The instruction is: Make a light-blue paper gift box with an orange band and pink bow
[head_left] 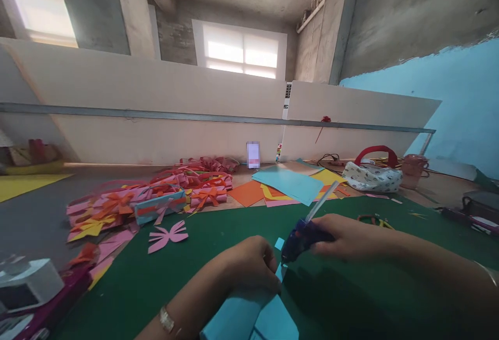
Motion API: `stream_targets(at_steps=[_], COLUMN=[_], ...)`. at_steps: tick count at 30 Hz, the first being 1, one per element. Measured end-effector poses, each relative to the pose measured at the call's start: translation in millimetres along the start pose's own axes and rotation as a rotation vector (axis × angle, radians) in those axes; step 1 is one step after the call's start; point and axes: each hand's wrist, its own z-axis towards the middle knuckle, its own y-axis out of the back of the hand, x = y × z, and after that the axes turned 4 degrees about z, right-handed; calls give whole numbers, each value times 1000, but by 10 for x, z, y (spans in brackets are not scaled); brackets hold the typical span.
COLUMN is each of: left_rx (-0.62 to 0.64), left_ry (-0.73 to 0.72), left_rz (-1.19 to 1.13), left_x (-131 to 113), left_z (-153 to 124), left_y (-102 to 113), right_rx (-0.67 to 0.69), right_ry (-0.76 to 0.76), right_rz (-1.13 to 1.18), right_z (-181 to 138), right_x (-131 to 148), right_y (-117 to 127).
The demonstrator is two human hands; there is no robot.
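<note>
My right hand [333, 236] grips a dark blue hot glue gun [302, 238], with a clear glue stick [323, 200] standing out of its back end. The nozzle points down and meets or nearly meets a narrow tab of a folded light blue paper piece [239, 316]. My left hand [255, 264] pinches that paper close to the nozzle; its fingertips are partly hidden. A small light blue paper scrap [279, 244] lies just beyond the nozzle. Left of my hands, a pink paper bow [168, 236] rests flat on the green mat [218, 231].
Finished-looking paper pieces with bows [156, 194] are heaped at the back left. Coloured paper sheets [288, 181] lie at the back centre, near an upright phone [253, 155]. A white bag with red handle [372, 176], a pink cup [414, 171] and scissors [376, 221] are on the right.
</note>
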Motion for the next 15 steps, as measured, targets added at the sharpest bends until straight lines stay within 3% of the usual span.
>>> stream_targets(at_steps=[15], left_rx=[-30], left_ry=[-4], left_rz=[24], left_x=[0], left_z=[-1], left_y=[-8], right_rx=[-2], right_ry=[-84], right_rz=[-63], right_z=[-96], right_x=[94], right_y=[11])
